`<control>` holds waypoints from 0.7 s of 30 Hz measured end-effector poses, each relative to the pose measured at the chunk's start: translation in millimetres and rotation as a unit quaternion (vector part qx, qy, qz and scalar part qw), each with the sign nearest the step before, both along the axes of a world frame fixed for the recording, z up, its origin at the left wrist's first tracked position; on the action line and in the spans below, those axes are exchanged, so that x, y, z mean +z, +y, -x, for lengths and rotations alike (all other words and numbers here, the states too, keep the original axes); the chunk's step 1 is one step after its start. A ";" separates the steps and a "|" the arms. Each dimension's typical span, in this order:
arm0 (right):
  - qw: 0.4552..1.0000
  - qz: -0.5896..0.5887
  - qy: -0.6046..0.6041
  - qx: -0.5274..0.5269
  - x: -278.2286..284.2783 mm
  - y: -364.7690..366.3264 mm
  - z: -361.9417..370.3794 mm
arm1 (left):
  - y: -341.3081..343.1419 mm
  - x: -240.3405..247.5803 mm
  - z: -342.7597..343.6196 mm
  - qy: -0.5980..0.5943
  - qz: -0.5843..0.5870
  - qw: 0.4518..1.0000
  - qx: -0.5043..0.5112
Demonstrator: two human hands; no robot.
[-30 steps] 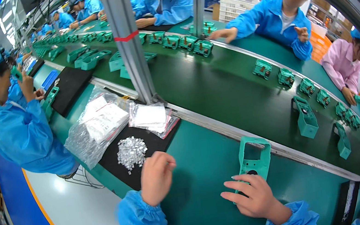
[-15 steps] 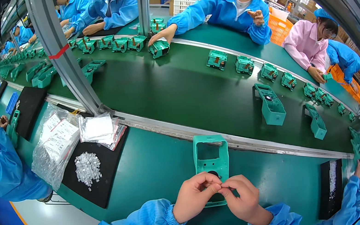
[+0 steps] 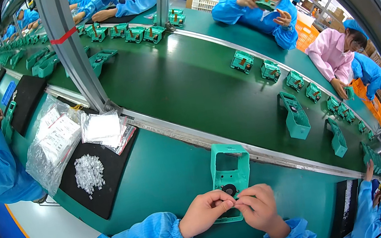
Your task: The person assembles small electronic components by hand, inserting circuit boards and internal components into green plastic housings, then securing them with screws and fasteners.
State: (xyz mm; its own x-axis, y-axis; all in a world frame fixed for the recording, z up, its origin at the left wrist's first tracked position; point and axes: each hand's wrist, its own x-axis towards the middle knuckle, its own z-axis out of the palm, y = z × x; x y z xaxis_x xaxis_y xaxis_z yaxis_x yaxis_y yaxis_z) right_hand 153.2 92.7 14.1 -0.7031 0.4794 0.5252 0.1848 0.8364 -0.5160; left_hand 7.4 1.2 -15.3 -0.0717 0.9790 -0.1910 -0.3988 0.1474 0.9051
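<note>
A green plastic housing (image 3: 242, 163) lies on the green worktable just beyond my hands, with a rectangular opening at its far end. Inside it sits a round black part (image 3: 229, 190), which looks like a small speaker. Over the housing's near end, my left hand (image 3: 207, 210) and my right hand (image 3: 259, 207) meet with their fingertips pinched together. Whatever lies between the fingertips is too small and covered to make out. To the left, a heap of small clear plastic pieces (image 3: 89, 173) rests on a black mat (image 3: 106, 203).
Clear bags with white papers (image 3: 101, 127) lie beyond the heap. A metal rail (image 3: 173, 134) separates my table from a conveyor belt (image 3: 160, 79) carrying green housings (image 3: 295, 115) and green assemblies (image 3: 242, 62). A metal post (image 3: 72, 58) rises at left. Co-workers sit along both sides.
The co-worker across the belt has lifted a green assembly off it and now holds it up. My view has shifted slightly. My fingertips stay pinched together over the housing.
</note>
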 end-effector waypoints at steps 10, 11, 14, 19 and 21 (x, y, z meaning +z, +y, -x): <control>0.994 -0.098 0.001 -0.039 8.8 44.5 19.1 | -7.5 -23.2 -19.9 0.519 -0.330 0.789 0.012; 0.993 -0.026 0.074 -0.083 -3.9 40.7 17.8 | -10.5 -18.8 -16.2 0.514 -0.320 0.796 0.002; 0.973 0.068 0.168 -0.142 -26.4 38.7 10.5 | -8.2 -16.5 -4.6 0.509 -0.307 0.804 0.014; 0.957 0.077 0.247 -0.132 -8.8 45.5 -7.2 | -4.4 -12.9 -11.3 0.506 -0.325 0.799 0.009; 0.953 0.047 0.274 -0.122 4.4 40.7 -13.4 | -8.9 -7.5 -13.9 0.456 -0.330 0.826 -0.042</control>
State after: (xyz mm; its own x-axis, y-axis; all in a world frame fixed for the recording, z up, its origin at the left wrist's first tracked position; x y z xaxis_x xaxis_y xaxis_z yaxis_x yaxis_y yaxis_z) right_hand 166.7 133.4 18.6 -0.1978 0.6558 0.7286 0.0492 0.7490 -0.6607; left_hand 21.3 -7.8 -22.8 0.1821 0.8571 0.4819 0.4788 -0.5054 0.7179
